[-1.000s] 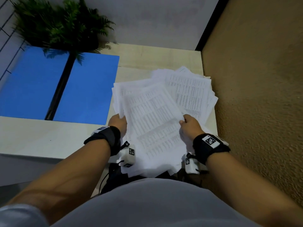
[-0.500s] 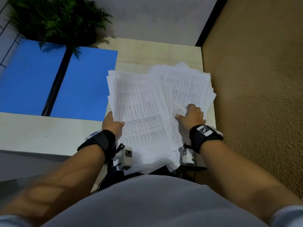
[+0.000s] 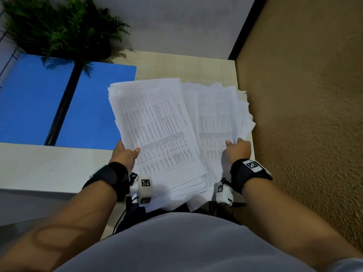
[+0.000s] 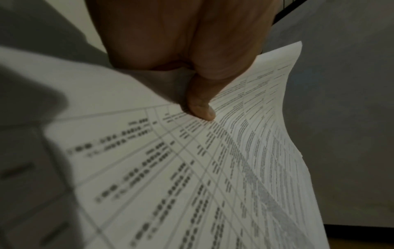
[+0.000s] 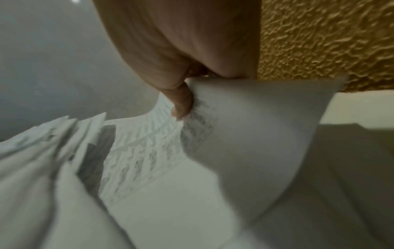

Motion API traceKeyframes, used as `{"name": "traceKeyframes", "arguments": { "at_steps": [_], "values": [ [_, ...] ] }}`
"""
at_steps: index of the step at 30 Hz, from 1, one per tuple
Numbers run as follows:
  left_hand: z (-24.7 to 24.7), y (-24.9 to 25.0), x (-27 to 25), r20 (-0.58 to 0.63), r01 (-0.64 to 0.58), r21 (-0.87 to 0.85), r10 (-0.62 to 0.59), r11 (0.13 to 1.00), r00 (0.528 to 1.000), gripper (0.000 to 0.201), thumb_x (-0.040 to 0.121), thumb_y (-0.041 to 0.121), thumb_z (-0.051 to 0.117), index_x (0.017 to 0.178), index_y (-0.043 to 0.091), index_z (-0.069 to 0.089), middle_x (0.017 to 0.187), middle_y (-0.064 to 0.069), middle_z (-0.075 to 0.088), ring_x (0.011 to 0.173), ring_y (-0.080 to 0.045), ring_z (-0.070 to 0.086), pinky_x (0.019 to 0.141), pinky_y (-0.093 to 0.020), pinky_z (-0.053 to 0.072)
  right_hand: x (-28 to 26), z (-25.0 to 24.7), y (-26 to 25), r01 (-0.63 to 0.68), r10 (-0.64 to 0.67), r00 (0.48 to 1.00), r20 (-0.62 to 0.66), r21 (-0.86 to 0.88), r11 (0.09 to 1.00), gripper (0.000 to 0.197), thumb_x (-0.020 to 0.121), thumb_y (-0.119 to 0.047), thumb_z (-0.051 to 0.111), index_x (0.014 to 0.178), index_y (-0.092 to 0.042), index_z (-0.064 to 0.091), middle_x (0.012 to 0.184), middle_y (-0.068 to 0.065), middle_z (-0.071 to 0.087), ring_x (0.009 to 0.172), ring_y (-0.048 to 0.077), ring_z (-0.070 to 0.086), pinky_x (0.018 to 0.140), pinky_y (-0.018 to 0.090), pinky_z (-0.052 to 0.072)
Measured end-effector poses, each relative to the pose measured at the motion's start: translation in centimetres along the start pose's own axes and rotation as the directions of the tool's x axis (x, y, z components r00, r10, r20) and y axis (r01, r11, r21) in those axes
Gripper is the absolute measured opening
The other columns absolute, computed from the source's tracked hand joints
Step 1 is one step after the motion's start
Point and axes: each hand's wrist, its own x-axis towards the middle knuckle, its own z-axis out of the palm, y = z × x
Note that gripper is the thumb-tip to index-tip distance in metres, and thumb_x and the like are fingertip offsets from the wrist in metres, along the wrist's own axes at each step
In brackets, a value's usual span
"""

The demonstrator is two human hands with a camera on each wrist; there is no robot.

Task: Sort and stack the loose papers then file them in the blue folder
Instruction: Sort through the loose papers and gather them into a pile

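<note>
A gathered bundle of printed sheets (image 3: 155, 130) is raised off the desk, and my left hand (image 3: 125, 154) grips its near left edge, thumb on top (image 4: 200, 107). To its right a messier pile of loose papers (image 3: 218, 114) lies on the desk. My right hand (image 3: 237, 148) pinches the near edge of a sheet (image 5: 255, 134) from that pile, lifting and curling it. The open blue folder (image 3: 39, 103) lies flat on the desk at the left, apart from both hands.
A potted fern (image 3: 64, 30) stands at the folder's far edge, its dark stem crossing the folder. A textured ochre wall (image 3: 304, 114) runs right beside the loose pile. The pale desk (image 3: 49, 165) ends at a near edge by my torso.
My left hand has swung the bundle leftward and straightened it. My right hand let go of the bundle, moved right onto the loose pile, and now pinches a sheet there.
</note>
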Motion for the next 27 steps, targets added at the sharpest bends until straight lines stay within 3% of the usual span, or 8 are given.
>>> {"name": "traceKeyframes", "arguments": {
  "at_steps": [4, 8, 11, 14, 18, 20, 24, 27],
  "values": [
    [0.5, -0.2, 0.3, 0.012, 0.018, 0.055, -0.018, 0.998, 1.000, 0.052, 0.092, -0.015, 0.052, 0.136, 0.012, 0.048, 0.122, -0.007, 0.061, 0.115, -0.030, 0.058, 0.105, -0.046, 0.044, 0.7, 0.6, 0.2, 0.028, -0.028, 1.000, 0.002, -0.178, 0.984, 0.056, 0.081, -0.029, 0.077, 0.123, 0.002, 0.060, 0.131, 0.020, 0.051, 0.120, 0.036, 0.051, 0.095, 0.046, 0.052],
    [1.2, -0.9, 0.3, 0.047, 0.040, 0.164, -0.048, 0.986, 0.998, 0.055, 0.090, -0.011, 0.057, 0.138, 0.015, 0.048, 0.128, -0.009, 0.061, 0.121, -0.034, 0.057, 0.108, -0.053, 0.043, 0.1, 0.5, -0.2, 0.122, -0.117, 0.990, 0.084, -0.055, 0.991, 0.047, 0.083, -0.008, 0.072, 0.126, 0.002, 0.056, 0.122, 0.014, 0.062, 0.108, 0.028, 0.060, 0.079, 0.023, 0.047],
    [1.0, -1.9, 1.5, 0.054, 0.032, 0.171, -0.041, 0.985, 0.998, 0.057, 0.087, -0.008, 0.060, 0.135, 0.019, 0.050, 0.136, -0.011, 0.059, 0.127, -0.037, 0.055, 0.109, -0.057, 0.042, -1.5, -1.6, -2.3, 0.235, -0.229, 0.972, -0.061, 0.144, 0.961, 0.047, 0.091, 0.004, 0.054, 0.136, -0.010, 0.048, 0.111, 0.004, 0.056, 0.104, 0.023, 0.058, 0.077, 0.021, 0.042],
    [1.6, -1.2, 0.6, 0.077, 0.025, 0.165, -0.039, 0.986, 0.996, 0.051, 0.088, -0.008, 0.060, 0.125, 0.025, 0.053, 0.132, -0.007, 0.061, 0.125, -0.035, 0.056, 0.108, -0.056, 0.043, -2.5, -4.2, -4.8, 0.450, -0.396, 0.876, -0.276, 0.173, 0.876, 0.038, 0.091, 0.001, 0.050, 0.120, -0.020, 0.059, 0.112, 0.004, 0.063, 0.103, 0.021, 0.060, 0.088, 0.031, 0.050],
    [2.4, -0.3, -0.7, 0.071, 0.018, 0.094, -0.025, 0.995, 0.997, 0.041, 0.089, -0.012, 0.059, 0.118, 0.017, 0.055, 0.118, -0.006, 0.065, 0.114, -0.033, 0.061, 0.105, -0.050, 0.047, -5.5, -8.5, -8.8, 0.699, -0.496, 0.684, -0.535, 0.288, 0.654, 0.035, 0.086, -0.002, 0.056, 0.096, -0.036, 0.057, 0.102, -0.003, 0.061, 0.102, 0.015, 0.063, 0.090, 0.026, 0.053],
    [2.4, -0.3, -0.7, 0.065, 0.017, 0.106, -0.024, 0.994, 0.998, 0.037, 0.089, -0.004, 0.065, 0.119, 0.014, 0.054, 0.121, -0.008, 0.065, 0.115, -0.033, 0.062, 0.105, -0.051, 0.047, -6.7, -9.6, -10.0, 0.749, -0.512, 0.645, -0.568, 0.336, 0.571, 0.037, 0.085, 0.003, 0.056, 0.092, -0.033, 0.055, 0.096, -0.001, 0.061, 0.095, 0.011, 0.062, 0.086, 0.022, 0.053],
    [2.8, 0.5, -1.5, 0.067, 0.004, 0.297, -0.025, 0.955, 0.997, 0.057, 0.091, 0.050, 0.056, 0.136, 0.016, 0.044, 0.137, -0.006, 0.058, 0.121, -0.030, 0.058, 0.107, -0.050, 0.045, -7.4, -6.9, -9.7, 0.501, -0.475, 0.858, -0.194, 0.513, 0.697, 0.039, 0.091, 0.003, 0.057, 0.095, -0.036, 0.056, 0.098, -0.017, 0.063, 0.091, -0.003, 0.062, 0.080, 0.012, 0.050],
    [2.8, 1.5, -2.1, 0.055, 0.032, 0.390, -0.058, 0.920, 0.997, 0.086, 0.091, 0.072, 0.035, 0.151, 0.012, 0.030, 0.154, -0.007, 0.041, 0.138, -0.033, 0.044, 0.114, -0.050, 0.036, -7.4, -2.2, -6.7, 0.337, -0.392, 0.915, 0.094, 0.359, 0.871, 0.035, 0.096, 0.003, 0.051, 0.122, -0.021, 0.053, 0.119, -0.004, 0.056, 0.111, 0.012, 0.056, 0.093, 0.020, 0.042]
  ]
}}
